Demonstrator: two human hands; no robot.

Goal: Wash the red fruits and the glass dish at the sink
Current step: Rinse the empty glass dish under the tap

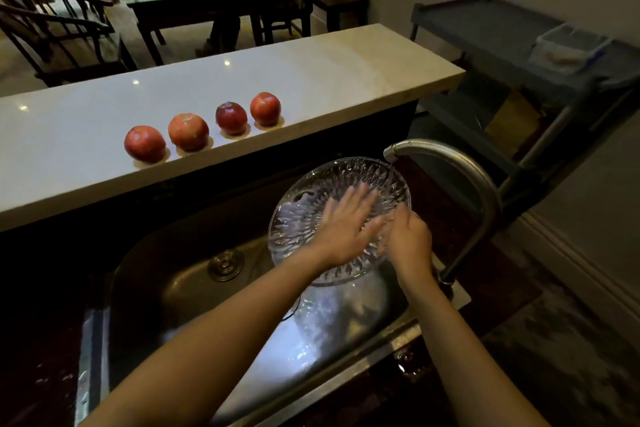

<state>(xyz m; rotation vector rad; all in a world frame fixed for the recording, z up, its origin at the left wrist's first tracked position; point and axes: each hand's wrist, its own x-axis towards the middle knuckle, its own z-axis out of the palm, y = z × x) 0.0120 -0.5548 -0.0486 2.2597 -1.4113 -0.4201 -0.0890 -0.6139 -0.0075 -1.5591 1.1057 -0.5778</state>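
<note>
A patterned glass dish (304, 204) is held tilted over the steel sink (166, 274), under water running from the curved tap (450, 163). My left hand (346, 222) lies flat inside the dish with straight, slightly blurred fingers. My right hand (408, 239) grips the dish's near right rim. Several red fruits stand in a row on the pale counter (329, 66) behind the sink, from the leftmost fruit (144, 143) to the rightmost fruit (265, 108).
The drain plug (225, 264) sits in the sink's left half. A grey trolley (491, 31) with a clear plastic box (571, 45) stands to the right. Beyond the counter are a dark table (194, 3) and chairs.
</note>
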